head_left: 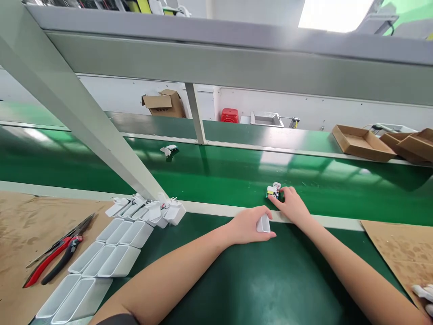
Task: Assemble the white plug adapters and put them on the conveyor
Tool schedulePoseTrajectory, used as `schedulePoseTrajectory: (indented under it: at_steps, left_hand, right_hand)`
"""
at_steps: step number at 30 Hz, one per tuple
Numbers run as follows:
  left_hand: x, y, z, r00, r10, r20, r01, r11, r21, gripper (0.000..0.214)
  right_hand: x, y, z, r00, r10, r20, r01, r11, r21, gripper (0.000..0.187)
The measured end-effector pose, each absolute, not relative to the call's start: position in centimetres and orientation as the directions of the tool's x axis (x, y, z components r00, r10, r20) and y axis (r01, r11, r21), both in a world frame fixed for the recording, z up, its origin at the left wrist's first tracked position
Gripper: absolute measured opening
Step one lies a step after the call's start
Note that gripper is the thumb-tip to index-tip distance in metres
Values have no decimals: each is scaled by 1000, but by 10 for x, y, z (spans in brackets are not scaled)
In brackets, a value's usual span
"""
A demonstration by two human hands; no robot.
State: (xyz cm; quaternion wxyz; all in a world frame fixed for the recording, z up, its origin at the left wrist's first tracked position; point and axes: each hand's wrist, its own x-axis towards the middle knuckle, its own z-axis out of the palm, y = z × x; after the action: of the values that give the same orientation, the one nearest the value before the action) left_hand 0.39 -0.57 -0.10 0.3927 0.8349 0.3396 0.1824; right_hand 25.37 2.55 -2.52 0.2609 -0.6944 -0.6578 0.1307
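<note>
My left hand (251,224) rests on the green mat near the belt's edge, fingers wrapped round a small white plastic shell (263,224). My right hand (292,205) reaches over the pale edge strip onto the green conveyor belt (219,174), its fingertips pinching a small charger part with a yellow and green circuit board (273,191). Another white charger part (169,150) lies further back on the belt to the left.
Rows of white shells (104,257) and a pile of white plug pieces (152,211) lie at the left. Red-handled cutters (54,257) sit on brown cardboard. A slanted grey frame post (84,117) crosses the left. Cardboard trays (363,143) stand beyond the belt.
</note>
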Motion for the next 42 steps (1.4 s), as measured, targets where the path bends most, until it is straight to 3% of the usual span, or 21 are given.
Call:
schedulePoseTrajectory:
  at_steps: [6, 11, 18, 22, 26, 31, 38, 42]
  left_hand:
    - [3, -5, 0, 706, 706, 56, 409, -471, 782, 49]
    - [2, -6, 1, 705, 705, 73, 389, -471, 792, 48]
    - [1, -5, 0, 689, 724, 24, 381, -390, 838, 57]
    - [-1, -3, -1, 714, 700, 5, 276, -288, 917, 63]
    - [-2, -1, -3, 732, 681, 7, 199, -224, 954, 56]
    - [0, 1, -6, 711, 703, 3, 170, -176, 969, 58]
    - [1, -1, -6, 667, 745, -23, 225, -171, 959, 52]
    - [1, 0, -7, 671, 741, -18, 296, -245, 923, 57]
  right_hand:
    - [217, 54, -21, 115, 984, 136, 832, -21, -555, 29]
    - [220, 53, -16, 145, 981, 126, 691, -9, -723, 25]
    - [250, 13, -8, 88, 996, 12, 135, 0, -991, 51]
    - [250, -17, -19, 24, 997, -69, -169, -64, -984, 51]
    - [241, -28, -28, -143, 984, -107, -495, -164, -853, 42]
    - [235, -33, -29, -238, 971, -27, -449, -134, -883, 50]
    - [238, -44, -36, -32, 990, 135, -165, 128, -978, 59]
    - [235, -52, -37, -88, 979, 182, -112, 171, -979, 58]
